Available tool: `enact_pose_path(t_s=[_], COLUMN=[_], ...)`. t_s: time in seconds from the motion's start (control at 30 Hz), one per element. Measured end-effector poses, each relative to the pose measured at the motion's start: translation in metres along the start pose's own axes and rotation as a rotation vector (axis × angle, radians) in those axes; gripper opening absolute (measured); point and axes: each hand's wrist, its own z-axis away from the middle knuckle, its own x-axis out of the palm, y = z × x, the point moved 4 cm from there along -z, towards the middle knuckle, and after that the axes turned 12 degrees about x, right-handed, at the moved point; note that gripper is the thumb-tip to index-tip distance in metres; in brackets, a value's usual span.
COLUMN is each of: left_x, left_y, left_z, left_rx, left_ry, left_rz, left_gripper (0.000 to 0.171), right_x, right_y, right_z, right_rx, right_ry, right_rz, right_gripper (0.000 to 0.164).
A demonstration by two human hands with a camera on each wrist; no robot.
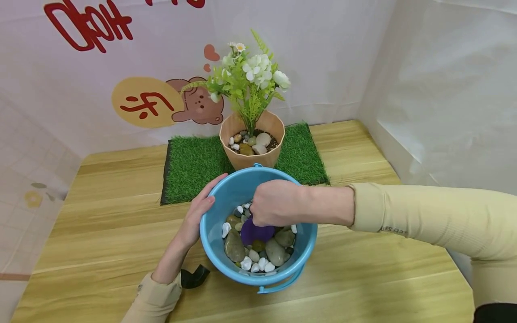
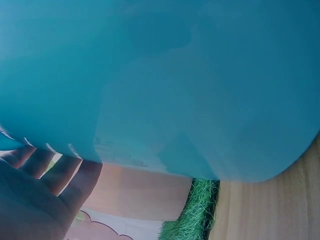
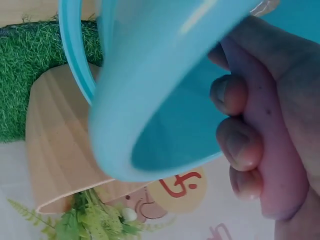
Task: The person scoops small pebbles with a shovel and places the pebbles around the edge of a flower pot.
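My right hand [image 1: 278, 204] reaches into a blue bucket [image 1: 210, 242] and grips the pinkish handle [image 3: 265, 120] of a small shovel, its fingers curled round it. The shovel's purple blade [image 1: 256, 234] lies low in the bucket among grey-green stones [image 1: 235, 246] and white pebbles [image 1: 246, 264]. Stones hide part of the blade. Against the bucket's outer left side rests my left hand [image 1: 198, 213], its thumb near the rim. In the left wrist view its fingers [image 2: 82, 182] extend straight along the bucket's wall.
Behind the bucket, a peach flowerpot [image 1: 252, 159] with white artificial flowers [image 1: 258, 71], soil and stones stands on a green turf mat [image 1: 194, 166]. The bucket's handle [image 1: 282, 285] hangs at its front. All stand on a wooden table [image 1: 113, 193] beside a printed backdrop [image 1: 323, 58].
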Motion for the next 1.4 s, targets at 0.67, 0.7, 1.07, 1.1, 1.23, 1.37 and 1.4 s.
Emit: enact_pose_path(t_s=[0.67, 0.7, 1.07, 1.1, 1.23, 1.37, 1.4], left_x=[-0.001, -0.001, 0.001, 0.001, 0.001, 0.0, -0.001], left_y=[0.001, 0.001, -0.001, -0.001, -0.001, 0.0, 0.0], left_z=[0.001, 0.0, 0.001, 0.001, 0.0, 0.0, 0.0], left_rx=[0.016, 0.015, -0.008, -0.011, -0.005, -0.005, -0.008], left_ry=[-0.014, -0.013, -0.02, -0.025, -0.024, -0.019, -0.018], left_rz=[-0.028, -0.027, 0.0, 0.003, 0.011, 0.021, 0.019], left_gripper=[0.05, 0.05, 0.05, 0.05, 0.05, 0.05, 0.05], right_x=[-0.012, -0.013, 0.0, 0.001, 0.001, -0.003, -0.004], right_y=[-0.009, -0.012, 0.0, 0.002, 0.004, 0.003, 0.003], right_z=[-0.004, -0.003, 0.003, 0.004, 0.006, 0.008, 0.008], right_rx=[0.051, 0.032, -0.079, -0.086, -0.113, -0.11, -0.109], right_ry=[-0.089, -0.069, -0.147, -0.147, -0.109, -0.058, -0.047], right_rz=[-0.064, -0.02, -0.06, -0.073, -0.062, -0.03, -0.026], right_gripper=[0.023, 0.023, 0.017, 0.016, 0.016, 0.016, 0.016])
